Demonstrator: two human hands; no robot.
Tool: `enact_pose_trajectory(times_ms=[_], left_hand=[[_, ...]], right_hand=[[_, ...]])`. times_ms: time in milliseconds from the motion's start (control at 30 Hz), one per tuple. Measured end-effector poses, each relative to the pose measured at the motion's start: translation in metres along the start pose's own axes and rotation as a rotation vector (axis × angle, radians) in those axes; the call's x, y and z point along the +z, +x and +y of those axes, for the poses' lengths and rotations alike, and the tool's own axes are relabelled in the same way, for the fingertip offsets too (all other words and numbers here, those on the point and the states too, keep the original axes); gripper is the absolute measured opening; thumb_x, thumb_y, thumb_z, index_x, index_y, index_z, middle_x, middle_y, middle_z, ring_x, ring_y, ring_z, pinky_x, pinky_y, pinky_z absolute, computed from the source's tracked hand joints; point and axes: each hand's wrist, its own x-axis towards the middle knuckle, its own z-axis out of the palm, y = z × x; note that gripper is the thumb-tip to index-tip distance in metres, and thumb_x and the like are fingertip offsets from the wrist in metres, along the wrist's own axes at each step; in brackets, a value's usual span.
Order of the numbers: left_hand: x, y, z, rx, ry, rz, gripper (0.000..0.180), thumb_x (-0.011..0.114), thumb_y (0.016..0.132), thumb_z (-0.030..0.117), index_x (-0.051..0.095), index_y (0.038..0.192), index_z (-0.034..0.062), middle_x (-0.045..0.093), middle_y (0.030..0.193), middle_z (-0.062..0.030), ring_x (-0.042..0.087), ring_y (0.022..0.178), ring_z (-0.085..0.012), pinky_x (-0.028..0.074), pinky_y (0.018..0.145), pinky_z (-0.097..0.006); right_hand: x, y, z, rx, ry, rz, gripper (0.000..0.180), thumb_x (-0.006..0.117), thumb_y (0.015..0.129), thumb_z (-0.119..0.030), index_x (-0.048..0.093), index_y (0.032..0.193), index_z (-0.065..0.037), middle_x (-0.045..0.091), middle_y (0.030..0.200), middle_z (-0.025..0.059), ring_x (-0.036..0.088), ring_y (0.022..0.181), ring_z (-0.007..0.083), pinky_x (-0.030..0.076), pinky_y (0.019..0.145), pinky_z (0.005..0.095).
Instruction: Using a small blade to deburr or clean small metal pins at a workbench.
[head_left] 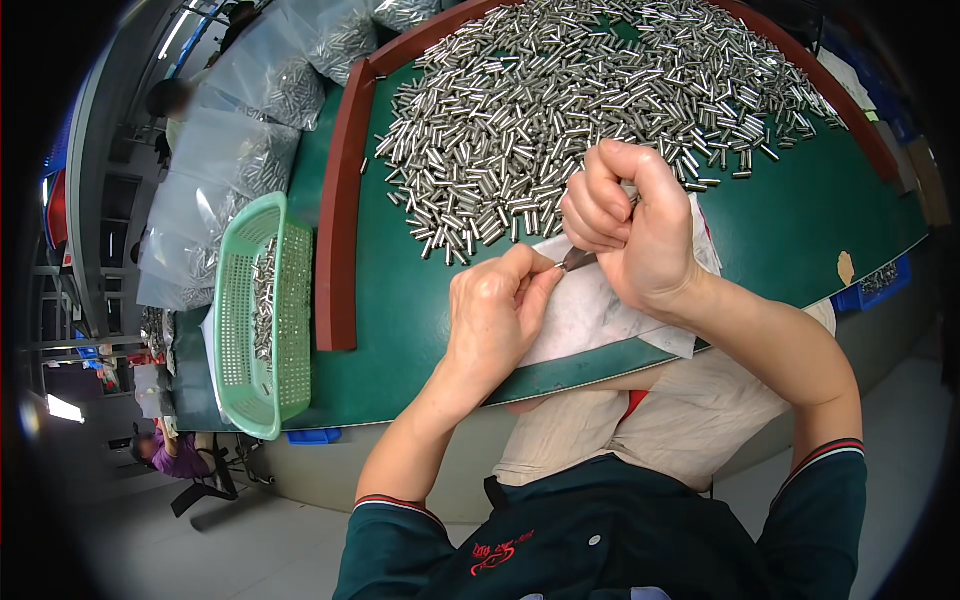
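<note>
Fingers of left hand (497, 305) and right hand (628, 228) pinch a small, mostly hidden metal piece (577, 260).

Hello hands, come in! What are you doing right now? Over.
Left hand pinching a small metal piece. Right hand gripping a thin tool against it. Both above white paper. Pile of metal pins behind, nothing blocking.

2 bare hands, left hand (497, 312) and right hand (628, 222); 1 small tool (578, 260) between them; 1 white sheet (600, 312) under them; 1 big heap of small metal pins (560, 100), too many to count; 1 green perforated basket (262, 318) with more pins; about 5 clear bags of pins (250, 130); 1 green table (800, 230)
</note>
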Motion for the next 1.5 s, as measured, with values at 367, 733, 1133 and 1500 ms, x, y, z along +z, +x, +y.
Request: enact_pose_trajectory(times_ms=[367, 733, 1133, 1500], left_hand=[[0.001, 0.000, 0.000, 0.017, 0.002, -0.011, 0.006, 0.063, 0.073, 0.002, 0.059, 0.073, -0.0028, 0.049, 0.049, -0.0072, 0.044, 0.042, -0.0098, 0.036, 0.041, -0.024], [0.002, 0.003, 0.002, -0.001, -0.028, -0.015, 0.007, 0.063, 0.070, 0.003, 0.056, 0.070, 0.0003, 0.052, 0.053, -0.0128, 0.052, 0.046, -0.0266, 0.040, 0.044, -0.034], [-0.024, 0.003, -0.020, -0.583, -1.435, -0.197, 0.014, 0.051, 0.088, 0.017, 0.053, 0.092, 0.0041, 0.051, 0.071, -0.0018, 0.031, 0.051, -0.0038, 0.026, 0.045, -0.017], [-0.023, 0.004, -0.024, -0.586, -1.441, -0.183, 0.012, 0.051, 0.087, 0.015, 0.053, 0.091, 0.0035, 0.049, 0.074, -0.0023, 0.032, 0.055, -0.0057, 0.028, 0.048, -0.018]], right_hand=[[0.000, -0.003, 0.004, -0.050, 0.009, -0.049, 0.035, 0.036, 0.084, -0.018, 0.029, 0.050, -0.010, 0.027, 0.044, -0.0022, 0.020, 0.039, 0.0065, 0.017, 0.038, 0.0238], [0.007, -0.004, 0.007, -0.116, -0.198, -0.031, 0.038, 0.033, 0.087, -0.020, 0.028, 0.050, -0.011, 0.025, 0.044, -0.0019, 0.018, 0.041, 0.0078, 0.016, 0.040, 0.0245], [-0.006, 0.007, -0.018, 0.035, 0.186, 0.021, 0.033, 0.033, 0.082, -0.020, 0.026, 0.050, -0.014, 0.022, 0.042, -0.0032, 0.016, 0.037, 0.0076, 0.014, 0.037, 0.0243], [-0.007, 0.009, -0.017, 0.069, 0.172, 0.019, 0.035, 0.033, 0.083, -0.020, 0.027, 0.050, -0.014, 0.023, 0.041, -0.0032, 0.016, 0.037, 0.0077, 0.015, 0.037, 0.0241]])
